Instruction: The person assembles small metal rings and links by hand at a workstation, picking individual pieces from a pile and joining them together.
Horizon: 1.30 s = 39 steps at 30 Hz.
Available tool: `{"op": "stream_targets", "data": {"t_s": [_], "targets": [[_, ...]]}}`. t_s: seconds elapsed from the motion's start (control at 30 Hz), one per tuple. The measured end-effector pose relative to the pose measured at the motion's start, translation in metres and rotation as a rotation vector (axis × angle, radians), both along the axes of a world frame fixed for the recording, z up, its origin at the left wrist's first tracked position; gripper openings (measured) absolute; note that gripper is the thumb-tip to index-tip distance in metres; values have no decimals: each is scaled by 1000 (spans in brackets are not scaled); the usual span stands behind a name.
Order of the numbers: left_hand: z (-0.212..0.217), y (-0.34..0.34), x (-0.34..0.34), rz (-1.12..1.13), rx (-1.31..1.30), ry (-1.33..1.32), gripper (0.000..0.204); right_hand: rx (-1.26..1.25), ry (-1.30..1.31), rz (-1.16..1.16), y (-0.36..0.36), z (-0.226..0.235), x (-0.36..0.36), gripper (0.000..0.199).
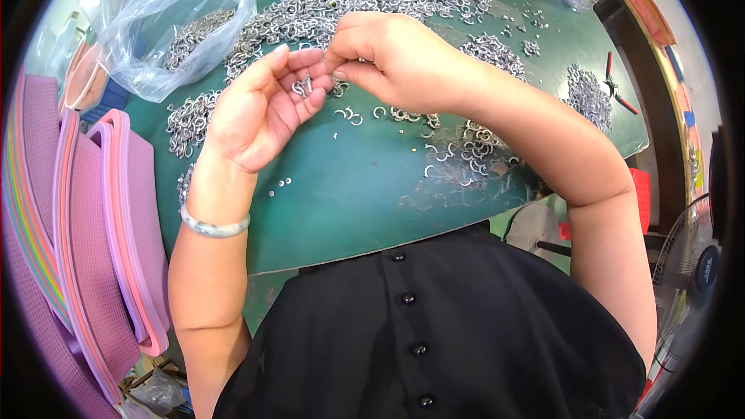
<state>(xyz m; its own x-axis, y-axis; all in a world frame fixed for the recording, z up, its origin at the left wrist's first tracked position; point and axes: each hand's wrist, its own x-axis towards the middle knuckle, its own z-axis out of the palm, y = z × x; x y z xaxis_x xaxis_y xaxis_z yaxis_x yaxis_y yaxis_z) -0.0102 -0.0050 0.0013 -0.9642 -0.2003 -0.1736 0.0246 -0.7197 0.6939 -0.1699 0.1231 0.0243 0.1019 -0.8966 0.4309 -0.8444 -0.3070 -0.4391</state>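
My left hand (pixel 256 116) is turned palm up and cupped, with a few small silvery metal pieces (pixel 302 87), apparently curved, lying on its fingers. Thumb and fingers of my right hand (pixel 396 58) pinch together right at the left fingertips. Whatever sits in that pinch is too small and hidden to make out. Behind both hands spreads a large heap of small C-shaped metal rings (pixel 287 19). Below my right wrist lie more loose open rings (pixel 477 143) on the green table (pixel 341 202).
A clear plastic bag (pixel 132 62) holding rings stands at the far left. Smaller piles (pixel 497 54) lie to the right, beside red-handled pliers (pixel 618 89). Stacked purple baskets (pixel 128 186) flank the table's left side. A fan (pixel 702 268) stands at the right.
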Motion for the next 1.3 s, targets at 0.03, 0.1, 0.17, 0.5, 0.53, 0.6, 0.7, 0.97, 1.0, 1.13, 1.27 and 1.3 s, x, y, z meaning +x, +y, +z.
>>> {"op": "stream_targets", "data": {"t_s": [0.03, 0.1, 0.17, 0.5, 0.53, 0.6, 0.7, 0.97, 1.0, 1.13, 1.27, 1.3], "targets": [[0, -1, -1, 111, -22, -40, 33, 26, 25, -33, 0, -1, 2, 10], [1, -2, -1, 263, -49, -90, 29, 155, 95, -24, 1, -2, 4, 9], [-3, -9, 1, 248, -39, -68, 30, 330, 166, 0, 2, -6, 9, 11], [-2, -4, 0, 247, -75, -79, 25, 248, 216, -2, 1, -12, 16, 8], [-3, -4, 0, 249, -76, -79, 25, 247, 217, -1, 1, -12, 16, 8], [-3, -3, 1, 237, -118, -97, 23, 256, 138, 14, 1, -14, 14, 8], [-1, 0, 2, 226, -211, -183, 21, 207, 64, 23, 0, -17, 7, 10], [10, 15, 4, -8, -504, -319, 10, 149, -56, 0, 5, -8, 3, 12], [8, 14, 4, -10, -504, -319, 10, 155, -63, 2, 5, -7, 3, 13], [3, 12, 4, -9, -532, -280, 8, 173, -99, 21, 6, -4, 1, 15], [5, 16, 3, -32, -524, -297, 7, 395, -206, -56, 8, -1, 0, 16], [5, 16, 3, -33, -524, -298, 7, 390, -226, -49, 9, -3, 0, 17]]}}
